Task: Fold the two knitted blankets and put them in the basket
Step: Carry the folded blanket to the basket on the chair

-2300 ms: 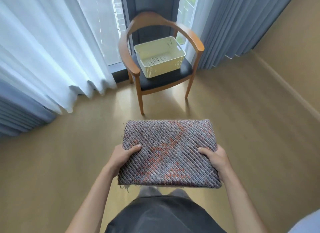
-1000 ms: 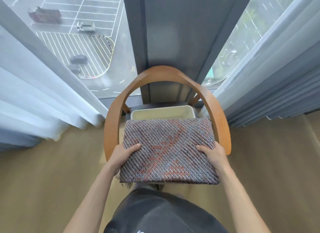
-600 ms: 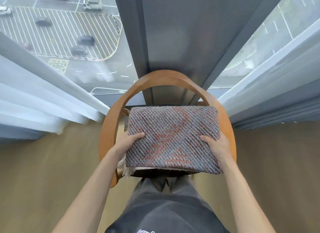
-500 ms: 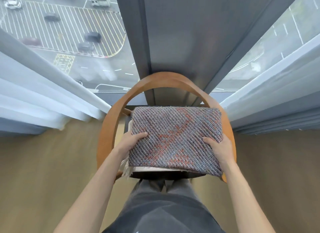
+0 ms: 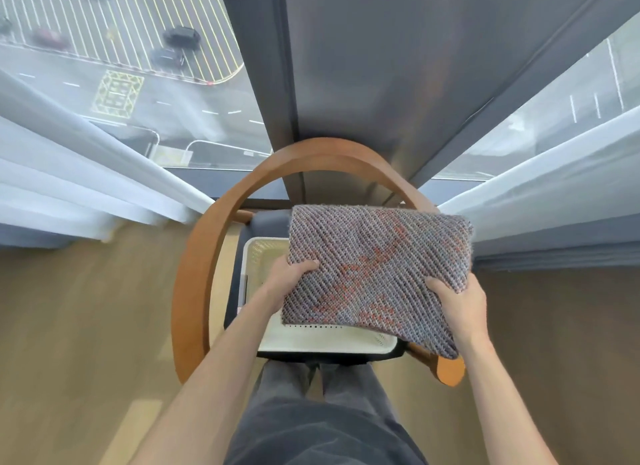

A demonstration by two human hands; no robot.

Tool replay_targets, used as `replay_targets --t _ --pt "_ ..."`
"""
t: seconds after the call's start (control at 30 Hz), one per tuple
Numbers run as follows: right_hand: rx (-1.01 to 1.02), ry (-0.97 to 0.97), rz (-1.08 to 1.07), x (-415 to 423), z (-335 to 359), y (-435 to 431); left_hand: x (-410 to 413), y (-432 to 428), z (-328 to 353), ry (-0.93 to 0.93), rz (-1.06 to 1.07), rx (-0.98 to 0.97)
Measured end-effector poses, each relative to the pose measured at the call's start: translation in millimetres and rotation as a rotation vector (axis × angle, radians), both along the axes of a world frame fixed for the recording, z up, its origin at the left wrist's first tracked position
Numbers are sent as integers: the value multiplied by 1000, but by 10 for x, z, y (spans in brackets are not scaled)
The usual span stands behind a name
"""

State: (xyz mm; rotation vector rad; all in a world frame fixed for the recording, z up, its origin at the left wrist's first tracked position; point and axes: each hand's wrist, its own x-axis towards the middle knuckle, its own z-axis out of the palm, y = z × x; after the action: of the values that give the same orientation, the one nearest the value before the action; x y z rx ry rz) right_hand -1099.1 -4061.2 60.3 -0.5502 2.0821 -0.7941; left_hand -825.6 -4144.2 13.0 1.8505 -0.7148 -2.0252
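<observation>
- Knitted blanket [image 5: 377, 274], folded into a thick rectangle, grey weave with red-orange patches; held in the air just right of the frame's centre, tilted, lower right corner lowest.
- Hanging over the cream basket [image 5: 329, 341] and covering most of its opening; only the basket's left end and near rim showing; touching the rim or not, impossible to tell.
- Left hand [image 5: 289, 284] gripping the blanket's left edge, thumb on top, fingers hidden underneath.
- Right hand [image 5: 455, 303] gripping the lower right edge, thumb on top, fingers hidden underneath.
- Basket resting on the dark seat of a wooden chair [image 5: 194, 281] with a curved back rail, mid-frame.
- Pale curtains [image 5: 86, 173] at left and right; window [image 5: 121, 66] in the upper left, looking down on a street with cars.
- Wood floor [image 5: 86, 326] along both lower sides; dark trousers [image 5: 322, 423] at bottom centre.
</observation>
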Motion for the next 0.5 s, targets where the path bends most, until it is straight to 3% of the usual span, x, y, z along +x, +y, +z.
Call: replay_targets --t 0.23,0.33,0.5 --pt "99 -96 86 461 -676 125 584 341 -611 -56 -3 28" --pt "175 -134 111 619 -967 153 809 461 -842 -173 47 67" --pt "293 -96 199 720 -1254 125 935 556 -1022 -345 -42 42"
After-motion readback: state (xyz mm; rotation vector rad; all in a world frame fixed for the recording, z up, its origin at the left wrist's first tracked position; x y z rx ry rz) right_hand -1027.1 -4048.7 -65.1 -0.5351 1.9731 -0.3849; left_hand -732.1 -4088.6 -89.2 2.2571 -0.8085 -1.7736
